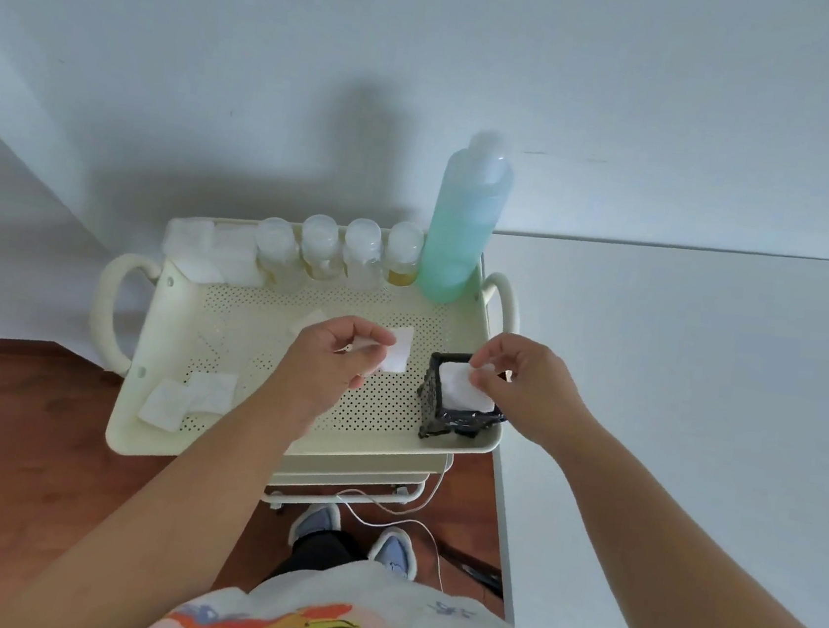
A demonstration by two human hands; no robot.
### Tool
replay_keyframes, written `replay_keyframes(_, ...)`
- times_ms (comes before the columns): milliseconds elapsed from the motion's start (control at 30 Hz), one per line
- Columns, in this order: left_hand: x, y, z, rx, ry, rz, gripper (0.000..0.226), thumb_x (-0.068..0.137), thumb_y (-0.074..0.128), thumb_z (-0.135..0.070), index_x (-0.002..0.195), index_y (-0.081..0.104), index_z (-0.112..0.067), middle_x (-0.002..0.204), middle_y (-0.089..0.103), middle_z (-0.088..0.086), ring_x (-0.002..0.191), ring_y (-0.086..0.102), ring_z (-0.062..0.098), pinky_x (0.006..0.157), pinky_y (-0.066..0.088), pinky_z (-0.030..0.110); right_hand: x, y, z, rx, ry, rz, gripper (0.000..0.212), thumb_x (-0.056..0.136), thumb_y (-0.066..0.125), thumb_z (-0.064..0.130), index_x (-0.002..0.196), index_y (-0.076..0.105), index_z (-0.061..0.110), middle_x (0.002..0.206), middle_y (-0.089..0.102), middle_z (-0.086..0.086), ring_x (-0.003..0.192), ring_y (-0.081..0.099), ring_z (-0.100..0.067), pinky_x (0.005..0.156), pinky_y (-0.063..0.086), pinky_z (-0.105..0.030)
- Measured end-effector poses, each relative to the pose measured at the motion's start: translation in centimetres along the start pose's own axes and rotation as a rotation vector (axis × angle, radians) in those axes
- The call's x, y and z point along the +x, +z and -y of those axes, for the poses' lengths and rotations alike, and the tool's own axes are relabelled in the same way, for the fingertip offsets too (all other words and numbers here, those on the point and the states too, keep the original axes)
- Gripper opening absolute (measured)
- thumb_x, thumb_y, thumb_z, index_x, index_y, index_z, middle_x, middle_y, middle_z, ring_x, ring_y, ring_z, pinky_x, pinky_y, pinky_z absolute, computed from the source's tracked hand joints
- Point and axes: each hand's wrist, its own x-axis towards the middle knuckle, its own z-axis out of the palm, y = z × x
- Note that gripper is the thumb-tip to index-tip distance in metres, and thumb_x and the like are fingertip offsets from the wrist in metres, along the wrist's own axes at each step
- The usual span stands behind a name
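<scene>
A cream perforated cart tray holds everything. My left hand hovers over its middle and pinches a small white cotton pad; another white pad lies flat on the tray just right of that hand. At the tray's right front corner stands a black mesh box filled with white pads. My right hand is over the box, its fingertips pinching the top pad at the far edge.
Several small clear bottles and a tall bottle of green liquid line the tray's back edge. Loose pads lie at the back left and front left. A white table adjoins on the right, a white wall behind.
</scene>
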Motion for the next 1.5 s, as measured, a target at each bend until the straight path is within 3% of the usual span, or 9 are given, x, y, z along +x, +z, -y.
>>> replay_keyframes(167, -0.3, 0.9, -0.8, -0.049, 0.023, 0.039, 0.025, 0.088, 0.067, -0.009, 0.08, 0.077, -0.031, 0.077, 0.071, -0.008, 0.072, 0.066, 0.007, 0.058, 0.049, 0.016, -0.3, 1.4, 0.0, -0.267, -0.04, -0.02, 0.016, 0.084, 0.059, 0.023, 0.086, 0.059, 0.039, 0.085, 0.064, 0.008, 0.096, 0.041, -0.014, 0.086, 0.031, -0.029)
replay_keyframes(367, -0.6, 2.1, -1.1, -0.079, 0.01, 0.062, 0.031, 0.09, 0.065, -0.006, 0.079, 0.079, -0.031, 0.083, 0.075, -0.011, 0.076, 0.07, 0.011, 0.063, 0.053, 0.016, -0.6, 1.3, -0.2, -0.518, -0.242, -0.16, 0.012, 0.082, 0.064, 0.025, 0.093, 0.067, 0.027, 0.088, 0.065, 0.008, 0.095, 0.046, -0.021, 0.083, 0.031, -0.031)
replay_keyframes(500, -0.4, 3.4, -1.1, -0.028, 0.007, 0.095, 0.036, 0.092, 0.061, -0.005, 0.084, 0.08, -0.035, 0.098, 0.075, -0.008, 0.082, 0.068, 0.013, 0.069, 0.054, 0.019, -1.3, 0.5, -0.1, -0.249, -0.321, -0.286, 0.023, 0.078, 0.071, 0.025, 0.1, 0.064, 0.026, 0.088, 0.065, 0.009, 0.08, 0.049, -0.01, 0.074, 0.04, -0.028)
replay_keyframes(600, -0.1, 4.5, -1.3, 0.019, 0.012, 0.143, 0.03, 0.092, 0.062, -0.009, 0.091, 0.079, -0.034, 0.101, 0.074, -0.006, 0.08, 0.066, 0.011, 0.071, 0.054, 0.022, -1.6, -0.4, 0.7, 0.216, -0.157, -0.129, 0.034, 0.079, 0.069, 0.031, 0.108, 0.052, 0.037, 0.082, 0.069, 0.012, 0.063, 0.052, -0.003, 0.061, 0.045, -0.016)
replay_keyframes(700, 0.2, 5.4, -1.7, 0.031, 0.012, 0.179, 0.026, 0.09, 0.065, -0.011, 0.093, 0.078, -0.034, 0.104, 0.073, 0.003, 0.08, 0.069, 0.013, 0.072, 0.056, 0.026, -1.2, -0.8, 0.7, 0.316, -0.031, -0.089, 0.034, 0.08, 0.071, 0.02, 0.103, 0.053, 0.036, 0.072, 0.069, 0.004, 0.054, 0.052, -0.004, 0.055, 0.045, -0.019)
replay_keyframes(867, 0.1, 5.4, -1.7, 0.308, 0.09, 0.088, 0.021, 0.085, 0.071, -0.021, 0.091, 0.075, -0.041, 0.076, 0.069, -0.019, 0.056, 0.059, 0.002, 0.052, 0.044, 0.011, -1.0, -0.5, -0.2, -0.023, 0.005, -0.063, 0.024, 0.079, 0.066, 0.018, 0.09, 0.057, 0.038, 0.074, 0.066, 0.01, 0.05, 0.046, -0.002, 0.051, 0.038, -0.019)
replay_keyframes(1033, -0.3, 5.0, -1.4, 0.487, 0.184, 0.041, 0.021, 0.086, 0.07, -0.019, 0.098, 0.073, -0.036, 0.089, 0.064, -0.013, 0.056, 0.054, -0.002, 0.054, 0.041, 0.011, -1.2, 0.4, -0.5, -0.258, -0.081, -0.06, 0.022, 0.082, 0.06, 0.017, 0.097, 0.063, 0.033, 0.078, 0.064, 0.015, 0.087, 0.045, -0.013, 0.07, 0.038, -0.027)
replay_keyframes(1267, -0.4, 1.6, 0.0, 0.524, 0.155, -0.029, 0.016, 0.088, 0.067, -0.026, 0.099, 0.068, -0.037, 0.09, 0.063, -0.013, 0.056, 0.055, -0.003, 0.049, 0.043, 0.011, -0.7, 0.6, 0.0, -0.528, -0.208, -0.088, 0.017, 0.087, 0.057, 0.023, 0.099, 0.068, 0.03, 0.078, 0.065, 0.012, 0.093, 0.044, -0.017, 0.083, 0.031, -0.027)
replay_keyframes(1500, -0.9, -7.0, 4.4, 0.771, -0.018, -0.183, 0.017, 0.087, 0.063, -0.025, 0.101, 0.064, -0.036, 0.098, 0.062, -0.017, 0.081, 0.059, 0.0, 0.075, 0.045, 0.024, -1.0, 0.6, 2.3, -0.547, -0.283, -0.234, 0.015, 0.075, 0.063, 0.028, 0.086, 0.073, 0.022, 0.09, 0.064, 0.003, 0.089, 0.051, -0.025, 0.082, 0.04, -0.035)
